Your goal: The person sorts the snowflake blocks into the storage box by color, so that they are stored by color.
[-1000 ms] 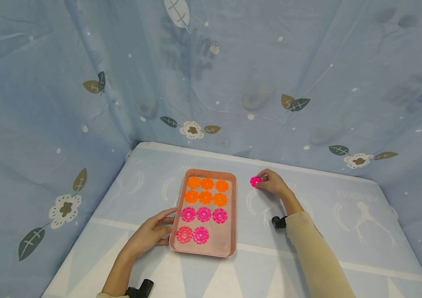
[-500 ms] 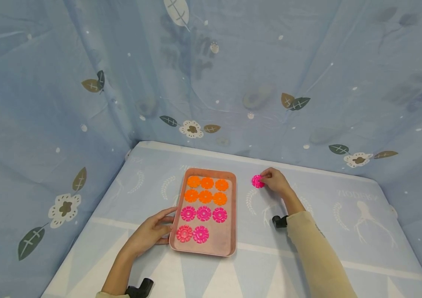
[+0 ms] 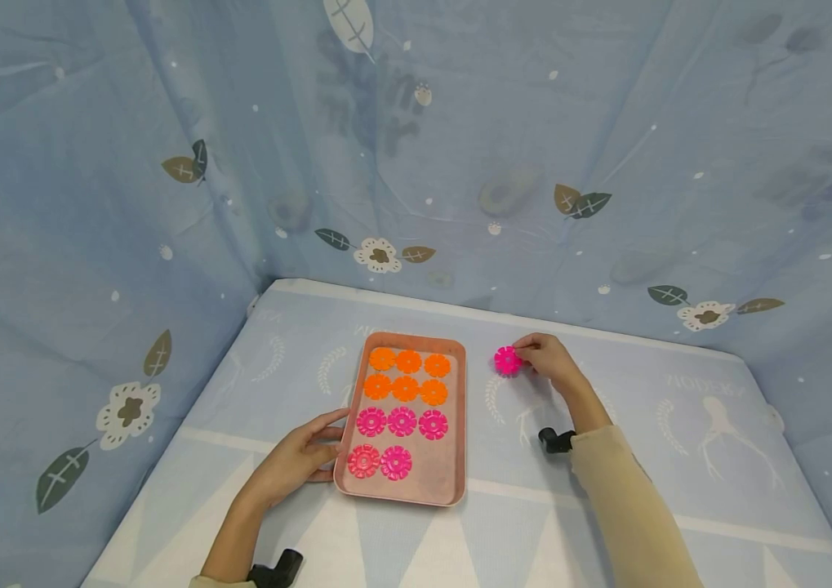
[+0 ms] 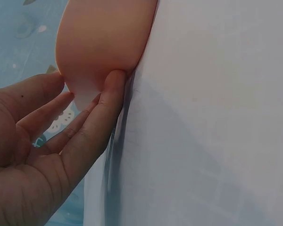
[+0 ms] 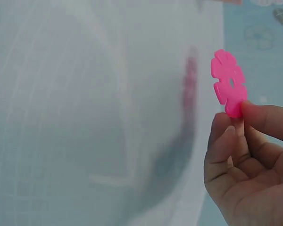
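pinching only the rim of the pink plastic flower disc (image 3: pixel 508 360) above the counter, right hand (image 3: pixel 544 359) could drop it; left hand (image 3: pixel 298 461), fingers relaxed, steadies the pink rectangular tray (image 3: pixel 452 490).

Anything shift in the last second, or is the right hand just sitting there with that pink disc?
Barely. The right hand still pinches the pink disc beside the tray; hand and disc have drifted a touch to the right. The left hand stays against the tray's left edge, and the eleven discs in the tray lie as before.
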### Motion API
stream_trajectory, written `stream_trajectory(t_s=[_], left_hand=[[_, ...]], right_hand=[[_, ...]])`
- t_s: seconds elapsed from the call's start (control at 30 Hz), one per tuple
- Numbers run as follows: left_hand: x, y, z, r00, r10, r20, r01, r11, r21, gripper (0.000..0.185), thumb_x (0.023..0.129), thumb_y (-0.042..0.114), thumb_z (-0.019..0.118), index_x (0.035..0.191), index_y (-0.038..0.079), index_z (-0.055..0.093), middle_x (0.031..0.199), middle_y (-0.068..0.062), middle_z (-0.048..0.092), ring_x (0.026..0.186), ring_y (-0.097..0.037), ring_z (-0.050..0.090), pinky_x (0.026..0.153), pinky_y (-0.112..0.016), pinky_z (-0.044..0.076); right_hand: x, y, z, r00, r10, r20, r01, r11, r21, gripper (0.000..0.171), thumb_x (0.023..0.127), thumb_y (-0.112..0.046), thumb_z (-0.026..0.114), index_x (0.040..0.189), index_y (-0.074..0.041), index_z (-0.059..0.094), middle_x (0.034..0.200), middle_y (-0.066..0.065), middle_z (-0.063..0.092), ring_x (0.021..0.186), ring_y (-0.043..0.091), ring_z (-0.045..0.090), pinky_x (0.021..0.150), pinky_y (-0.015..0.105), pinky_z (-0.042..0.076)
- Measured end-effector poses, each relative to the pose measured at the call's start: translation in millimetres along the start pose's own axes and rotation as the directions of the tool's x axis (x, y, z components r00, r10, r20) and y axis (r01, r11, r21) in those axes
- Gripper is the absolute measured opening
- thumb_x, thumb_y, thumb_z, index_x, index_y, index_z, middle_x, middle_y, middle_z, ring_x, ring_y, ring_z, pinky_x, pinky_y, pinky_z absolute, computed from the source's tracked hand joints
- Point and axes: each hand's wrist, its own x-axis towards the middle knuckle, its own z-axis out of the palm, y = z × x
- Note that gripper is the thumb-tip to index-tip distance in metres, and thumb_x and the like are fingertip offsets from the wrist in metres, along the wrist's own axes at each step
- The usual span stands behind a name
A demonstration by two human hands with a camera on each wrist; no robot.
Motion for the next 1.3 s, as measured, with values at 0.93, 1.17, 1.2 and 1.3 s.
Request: stream_trajectory(t_s=[0.93,1.17,1.2,1.3], left_hand=[[0.1,-1.9,-0.6,1.000,0.007,0.009,-0.007,1.000,-0.009,0.057,0.100,0.012,0.062,0.153,0.013,0.041,0.140,-0.026,0.047,0.107,-0.036,0.066,0.079,-0.044,0.059],[0.1,-2.4,-0.7,1.000,0.009,0.012,-0.009,1.000,-0.012,0.057,0.101,0.012,0.061,0.154,0.012,0.040,0.140,-0.026,0.047,0.110,-0.037,0.064,0.080,-0.044,0.059],[0.0,-2.4,-0.7,1.000,0.008,0.012,-0.008,1.000,-0.010,0.057,0.101,0.012,0.061,0.154,0.012,0.040,0.140,-0.026,0.047,0.110,-0.036,0.064,0.080,-0.044,0.059],[-0.2,-1.9,-0.7,1.000,0.012,0.010,-0.012,1.000,-0.006,0.057,0.101,0.012,0.061,0.154,0.012,0.040,0.140,-0.026,0.048,0.111,-0.036,0.064,0.080,-0.044,0.059]], right_hand=[[-66,-75,48,0.955,-0.228,0.188,0.222,0.974,0.054,0.016,0.100,-0.007,0.058,0.110,0.001,0.067,0.095,0.011,0.067,0.087,0.036,0.063,0.063,0.033,0.054],[-73,-88,62,0.907,-0.287,0.308,0.285,0.957,0.052,0.012,0.099,-0.008,0.061,0.106,-0.001,0.068,0.099,0.010,0.066,0.084,0.040,0.061,0.065,0.041,0.056],[-74,-89,64,0.900,-0.290,0.326,0.291,0.955,0.046,0.011,0.098,-0.009,0.062,0.105,-0.002,0.069,0.097,0.009,0.066,0.083,0.042,0.061,0.065,0.043,0.056],[-76,-94,70,0.872,-0.300,0.386,0.314,0.949,0.030,0.011,0.098,-0.011,0.063,0.103,-0.004,0.070,0.093,0.008,0.065,0.081,0.044,0.060,0.067,0.050,0.056]])
